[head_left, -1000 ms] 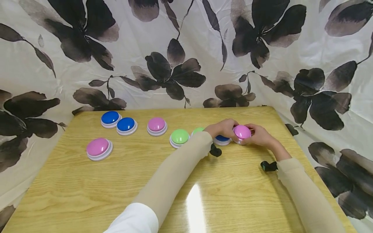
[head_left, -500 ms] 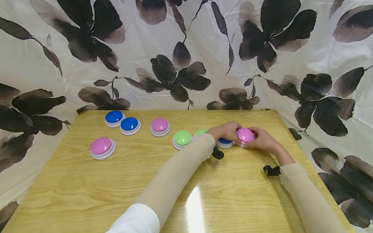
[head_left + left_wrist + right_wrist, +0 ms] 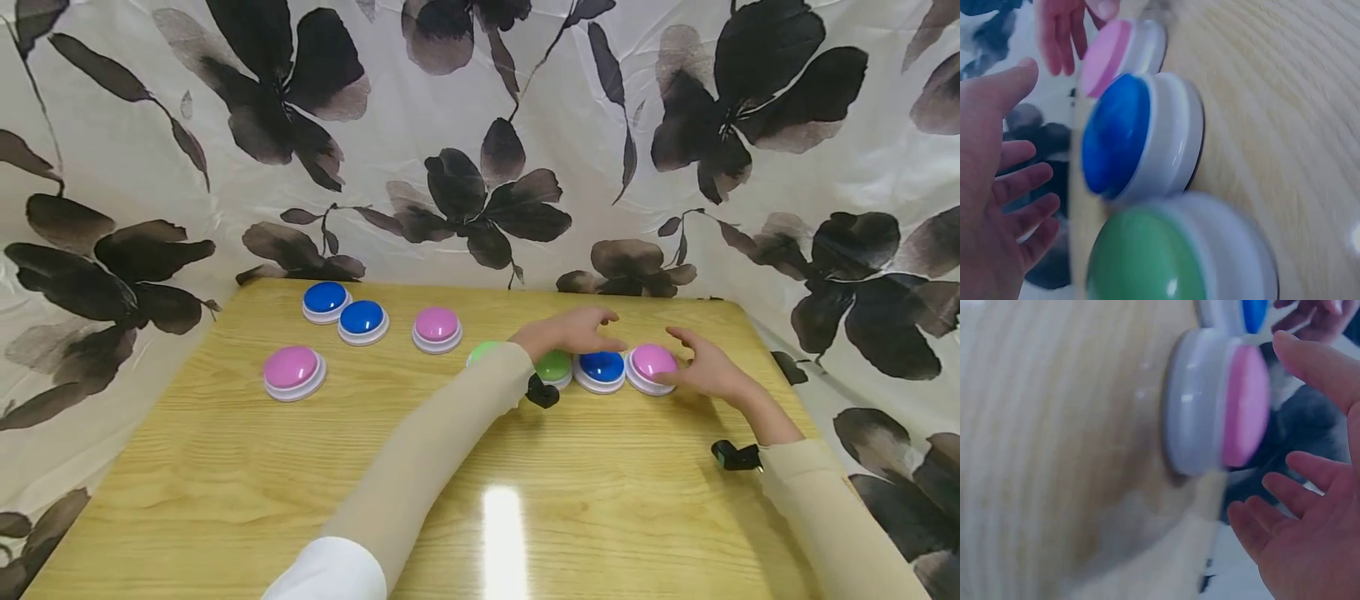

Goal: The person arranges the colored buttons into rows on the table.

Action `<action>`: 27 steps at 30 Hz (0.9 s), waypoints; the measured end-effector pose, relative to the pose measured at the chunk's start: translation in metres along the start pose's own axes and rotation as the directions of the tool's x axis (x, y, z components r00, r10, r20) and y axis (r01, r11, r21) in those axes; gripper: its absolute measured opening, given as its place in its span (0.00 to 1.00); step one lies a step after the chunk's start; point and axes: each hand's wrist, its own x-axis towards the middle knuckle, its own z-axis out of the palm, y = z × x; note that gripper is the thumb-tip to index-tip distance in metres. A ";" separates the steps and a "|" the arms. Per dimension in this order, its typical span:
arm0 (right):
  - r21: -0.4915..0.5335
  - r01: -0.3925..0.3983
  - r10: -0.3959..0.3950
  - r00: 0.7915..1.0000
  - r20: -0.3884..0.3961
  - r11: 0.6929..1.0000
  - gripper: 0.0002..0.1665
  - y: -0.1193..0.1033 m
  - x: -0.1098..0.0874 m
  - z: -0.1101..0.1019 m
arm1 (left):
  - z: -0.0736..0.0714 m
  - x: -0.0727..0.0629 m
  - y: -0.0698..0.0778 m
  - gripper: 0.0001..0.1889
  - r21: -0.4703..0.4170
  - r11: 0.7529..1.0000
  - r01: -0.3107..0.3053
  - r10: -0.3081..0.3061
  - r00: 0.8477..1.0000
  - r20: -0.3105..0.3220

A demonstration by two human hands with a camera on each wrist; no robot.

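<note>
A pink push button (image 3: 652, 361) with a white base sits at the right end of a row. Beside it stands a blue button (image 3: 602, 366), then a green button (image 3: 553, 366). A second green button (image 3: 484, 350) is partly hidden by the left arm. My right hand (image 3: 708, 367) is just right of the pink button, fingers spread; in the right wrist view nothing lies in its palm (image 3: 1310, 531). Over the blue and green buttons, my left hand (image 3: 573, 331) holds nothing, its fingers apart in the left wrist view, beside the blue dome (image 3: 1116, 137).
Further left on the wooden table (image 3: 360, 467) are a pink button (image 3: 437, 325), two blue buttons (image 3: 325, 297) close together, and another pink button (image 3: 292, 369) nearer the front. A floral cloth (image 3: 480, 100) hangs behind the table's back edge.
Both hands have let go of the pink button and drawn apart from it, left hand leftward, right hand rightward. The button now rests beside the blue one. The head view has shifted slightly.
</note>
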 end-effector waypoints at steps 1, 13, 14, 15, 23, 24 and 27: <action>-0.010 0.012 -0.012 1.000 -0.011 1.000 0.53 -0.003 -0.001 -0.002 | -0.004 -0.006 -0.002 0.36 -0.003 1.000 -0.005 0.004 1.000 -0.006; -0.026 0.170 -0.172 0.982 -0.076 0.985 0.34 -0.050 -0.017 0.007 | -0.034 -0.080 -0.025 0.27 0.086 0.996 -0.017 0.022 0.998 -0.057; -0.017 0.183 -0.184 0.980 -0.073 0.983 0.33 -0.052 -0.018 0.010 | -0.034 -0.088 -0.026 0.26 0.080 0.997 -0.003 0.009 0.998 -0.066; -0.006 0.195 -0.195 0.978 -0.069 0.981 0.33 -0.054 -0.018 0.012 | -0.035 -0.095 -0.027 0.25 0.073 0.997 0.011 -0.006 0.997 -0.076; -0.015 0.264 -0.264 0.964 -0.035 0.964 0.31 -0.076 -0.023 0.037 | -0.031 -0.147 -0.041 0.22 0.001 0.998 0.058 -0.057 0.986 -0.158; -0.013 0.276 -0.276 0.961 -0.029 0.961 0.31 -0.079 -0.024 0.041 | -0.030 -0.153 -0.043 0.22 -0.015 0.998 0.057 -0.059 0.984 -0.170; -0.003 0.304 -0.304 0.952 -0.014 0.953 0.31 -0.086 -0.027 0.050 | -0.027 -0.170 -0.047 0.21 -0.038 0.997 0.061 -0.068 0.975 -0.210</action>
